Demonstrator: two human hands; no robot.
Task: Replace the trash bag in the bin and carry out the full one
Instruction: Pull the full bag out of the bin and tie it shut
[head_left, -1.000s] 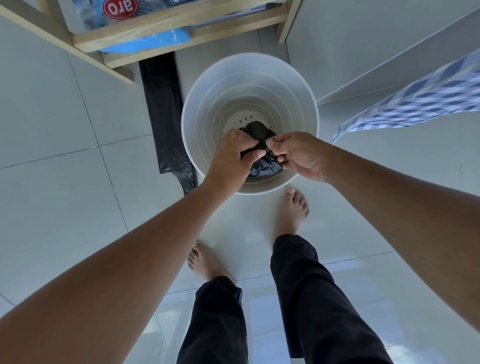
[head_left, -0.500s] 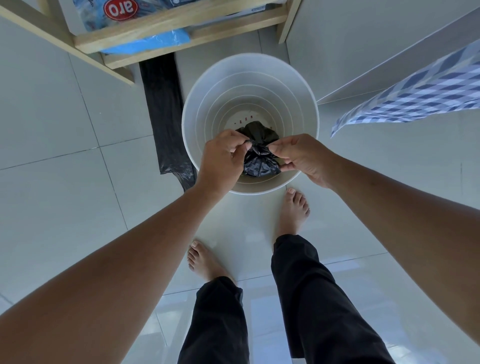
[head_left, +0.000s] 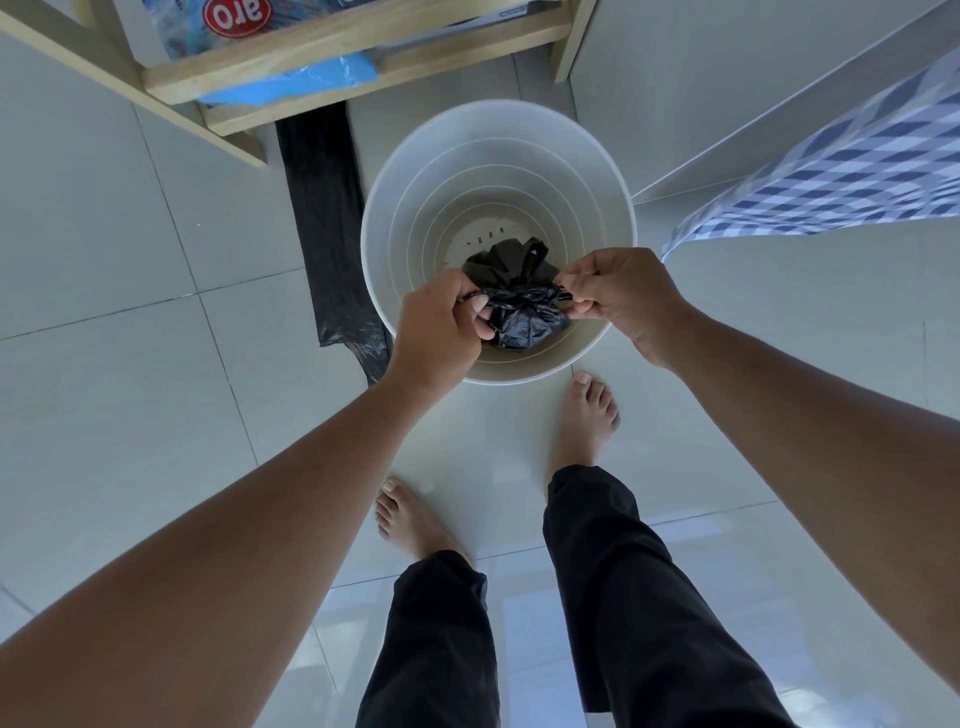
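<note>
Left hand (head_left: 441, 325) and right hand (head_left: 618, 293) each pinch an end of the black bag (head_left: 522, 312) above the bin (head_left: 498, 244). Uneven pulling may tear the thin plastic.

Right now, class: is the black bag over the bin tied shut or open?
Shut, apparently: the black bag is bunched, its neck pulled taut between left hand and right hand.
</note>
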